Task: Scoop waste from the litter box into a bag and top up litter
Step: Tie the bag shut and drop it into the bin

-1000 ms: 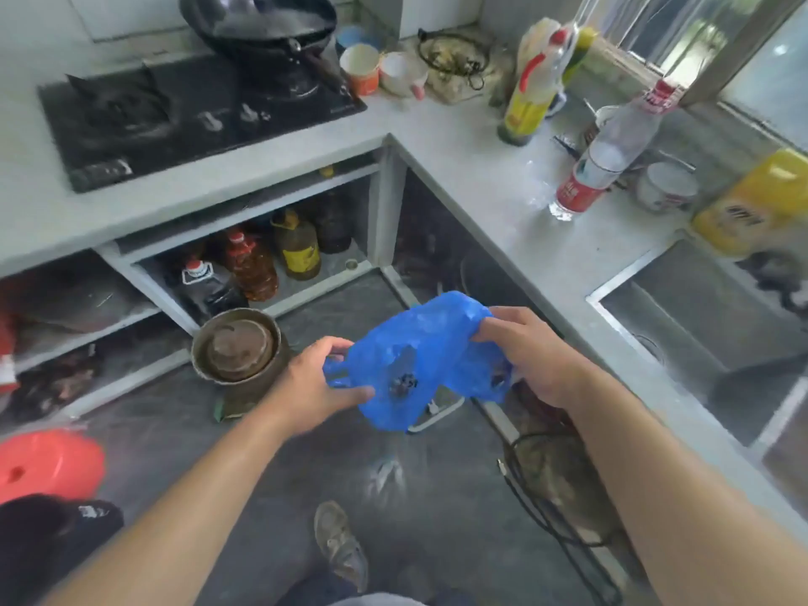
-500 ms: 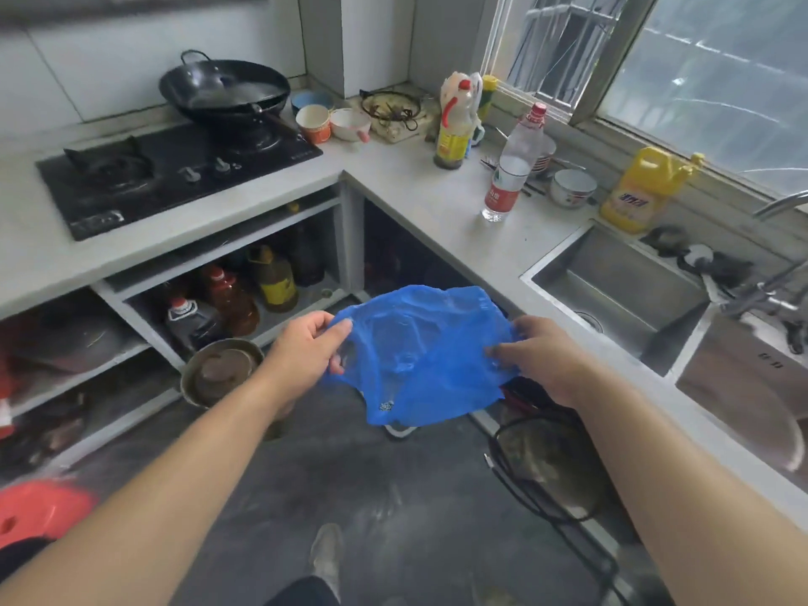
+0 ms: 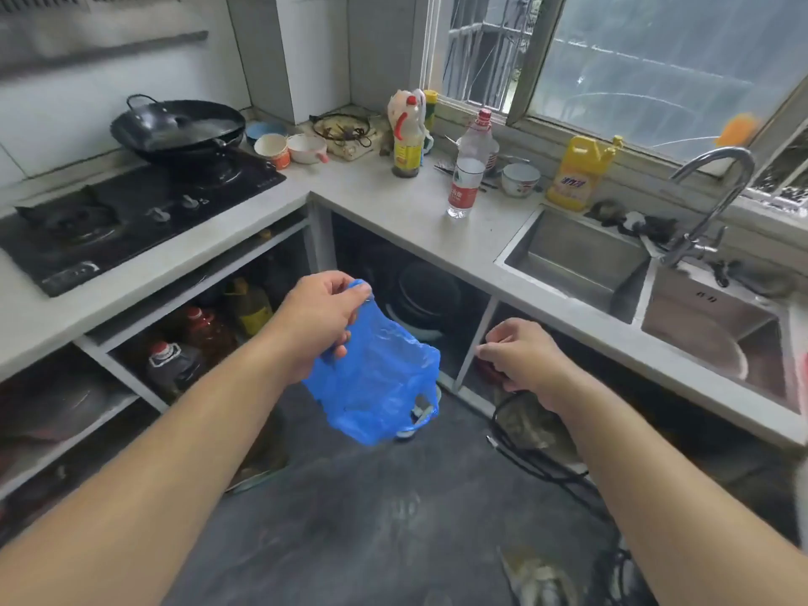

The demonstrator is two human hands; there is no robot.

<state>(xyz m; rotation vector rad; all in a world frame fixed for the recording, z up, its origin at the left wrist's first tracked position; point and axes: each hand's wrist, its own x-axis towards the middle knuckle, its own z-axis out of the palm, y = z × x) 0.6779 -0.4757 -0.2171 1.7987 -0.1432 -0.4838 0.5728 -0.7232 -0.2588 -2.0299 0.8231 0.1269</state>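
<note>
A thin blue plastic bag hangs in front of me over the dark kitchen floor. My left hand grips its top edge between thumb and curled fingers, and the bag droops down from that hold with a handle loop at its lower right. My right hand is apart from the bag, to its right, with the fingers loosely curled and nothing in them. No litter box, scoop or litter is in view.
An L-shaped counter wraps the corner, with a gas hob and wok on the left, bottles and bowls in the middle, and a steel sink with a tap on the right. Oil bottles stand on open shelves below. Black cables lie on the floor.
My right hand has let go of the bag, which now hangs from my left hand alone. The view has lifted, showing more of the window and sink.
</note>
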